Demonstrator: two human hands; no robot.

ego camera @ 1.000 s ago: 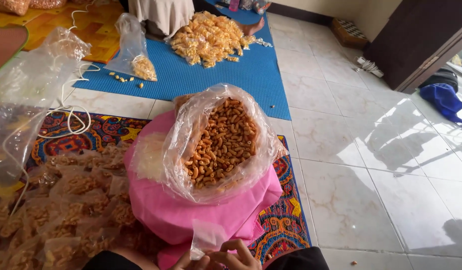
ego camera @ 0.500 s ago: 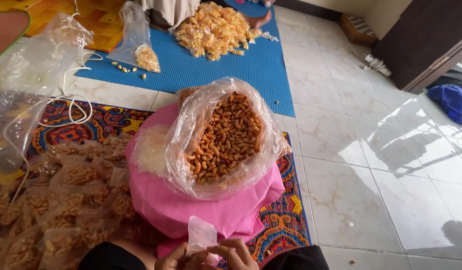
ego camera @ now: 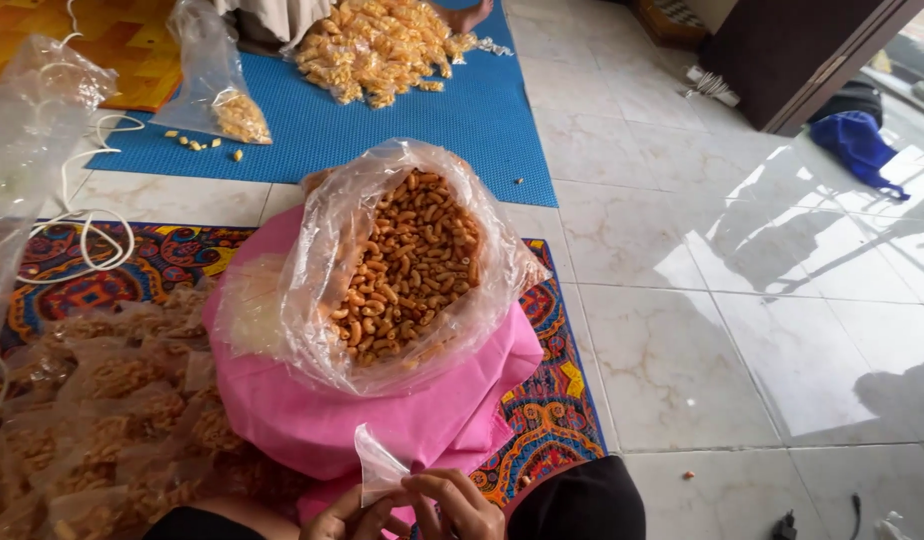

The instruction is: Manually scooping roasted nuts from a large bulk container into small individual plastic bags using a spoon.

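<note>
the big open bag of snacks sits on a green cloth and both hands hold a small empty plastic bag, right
Not quite: in the head view the cloth under the big open bag of snacks is pink, not green. Both hands, left hand and right hand, do hold a small empty plastic bag.

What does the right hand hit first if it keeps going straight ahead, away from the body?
Probably the pink cloth under the big clear bag of fried snacks, right ahead of the right hand, which pinches a small clear plastic bag with the left hand. Depth is unclear.
</note>
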